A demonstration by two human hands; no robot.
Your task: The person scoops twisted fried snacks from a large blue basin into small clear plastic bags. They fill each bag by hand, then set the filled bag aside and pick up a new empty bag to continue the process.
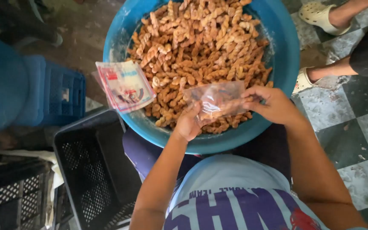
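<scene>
Over the basin: blue basin is holding twisted fried snacks.
Left hand: gripping clear plastic bag.
Right hand: pinching the bag's other edge.
Rim: packet stack is resting.

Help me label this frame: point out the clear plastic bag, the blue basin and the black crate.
clear plastic bag [218,100], head view, middle of the film.
blue basin [284,55], head view, bare right inner wall.
black crate [71,138], head view, top rim.

the blue basin is cut off by the top edge, and so are its twisted fried snacks. the clear bag blurs the snacks behind it. another person's sandalled feet run out at the right edge.
</scene>
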